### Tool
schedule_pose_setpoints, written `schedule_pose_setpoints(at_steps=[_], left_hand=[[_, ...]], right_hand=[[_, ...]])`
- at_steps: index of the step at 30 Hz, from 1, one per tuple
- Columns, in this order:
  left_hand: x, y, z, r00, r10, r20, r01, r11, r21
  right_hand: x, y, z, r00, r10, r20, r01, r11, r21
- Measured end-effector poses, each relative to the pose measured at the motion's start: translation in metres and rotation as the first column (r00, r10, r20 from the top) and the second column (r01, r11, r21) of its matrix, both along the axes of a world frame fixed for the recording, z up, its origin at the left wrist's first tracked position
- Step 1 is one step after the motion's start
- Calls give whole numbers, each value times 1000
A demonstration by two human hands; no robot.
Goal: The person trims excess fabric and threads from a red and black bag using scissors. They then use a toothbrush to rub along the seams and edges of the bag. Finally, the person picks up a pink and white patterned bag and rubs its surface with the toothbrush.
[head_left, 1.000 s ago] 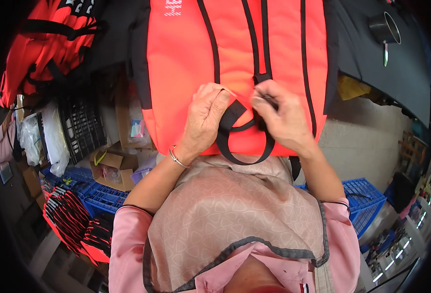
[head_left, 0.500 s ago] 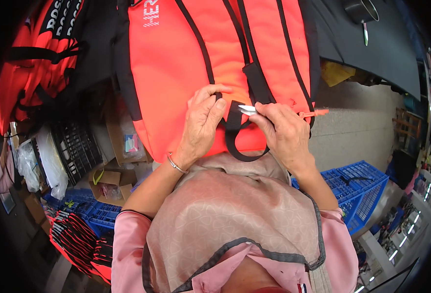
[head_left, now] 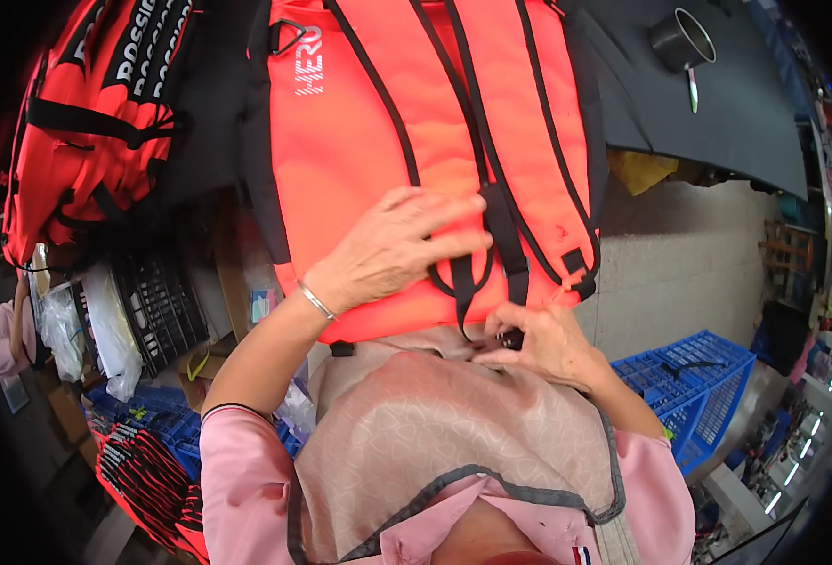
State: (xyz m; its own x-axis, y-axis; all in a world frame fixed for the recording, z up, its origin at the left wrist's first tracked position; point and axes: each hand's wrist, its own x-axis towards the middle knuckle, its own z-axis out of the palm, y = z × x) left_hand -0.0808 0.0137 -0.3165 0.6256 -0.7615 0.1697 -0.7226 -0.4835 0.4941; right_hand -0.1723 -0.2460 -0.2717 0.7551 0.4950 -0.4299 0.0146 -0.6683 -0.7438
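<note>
Nearest me, my right hand (head_left: 538,341) pinches a small black buckle (head_left: 510,336) at the bottom edge of the orange backpack (head_left: 378,141). Just above, my left hand (head_left: 392,250) lies spread flat on the backpack, beside its black straps (head_left: 496,221). I judge the strap end not yet fastened; threading remains. Beyond the backpack, a dark cup (head_left: 679,40) stands on the black table (head_left: 745,113)
</note>
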Motion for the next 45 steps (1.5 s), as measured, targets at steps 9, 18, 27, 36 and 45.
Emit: schedule_pose_setpoints(at_steps=[9, 18, 27, 36, 45], left_hand=[[24, -10, -13, 966, 124, -227, -169, 967, -192], [14, -13, 5, 839, 111, -533, -431, 733, -527], [19, -12, 7, 895, 256, -365, -438, 649, -622], [15, -18, 4, 855, 322, -406, -518, 561, -646], [10, -24, -3, 863, 408, -296, -502, 631, -592]], right_hand=[[33, -39, 40, 985, -21, 172, -10, 984, 178], [173, 3, 42, 674, -503, 541, 362, 864, 351], [200, 67, -13, 899, -387, 205, 363, 920, 148], [192, 61, -5, 910, -350, 222, 326, 935, 138], [105, 39, 39, 676, -395, 622, 275, 919, 284]])
